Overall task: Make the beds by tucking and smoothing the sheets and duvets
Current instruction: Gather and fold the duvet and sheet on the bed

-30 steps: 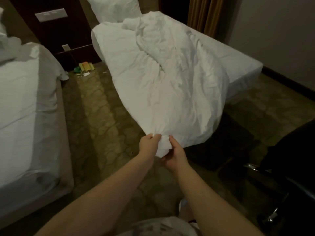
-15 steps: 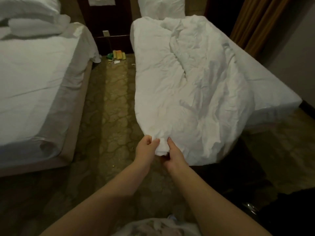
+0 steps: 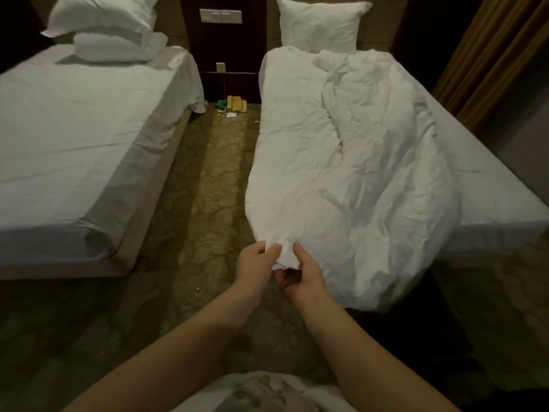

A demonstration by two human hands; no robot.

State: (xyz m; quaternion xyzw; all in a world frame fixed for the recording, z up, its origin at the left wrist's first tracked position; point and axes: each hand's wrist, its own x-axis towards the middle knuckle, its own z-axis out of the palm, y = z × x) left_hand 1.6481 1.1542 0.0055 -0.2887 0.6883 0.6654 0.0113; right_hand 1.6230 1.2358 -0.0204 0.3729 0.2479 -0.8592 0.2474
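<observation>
White crumpled duvet [image 3: 356, 173] lies along the right bed [image 3: 490, 197], its near corner hanging off the foot, pinched by the left hand [image 3: 255, 267] and right hand [image 3: 306, 278]. Patterned carpet aisle [image 3: 208, 188] separates the left bed [image 3: 74, 129] from it.

You have an open strip of patterned carpet [image 3: 214, 188] between the left bed [image 3: 74, 144] and the right bed [image 3: 490, 188]. The crumpled duvet [image 3: 341, 173] spills over the right bed's near corner and narrows that strip. At its far end, yellow and green litter [image 3: 234, 104] lies before the dark nightstand [image 3: 228, 81]. Curtains [image 3: 487, 55] hang close beside the right bed's far side.
</observation>
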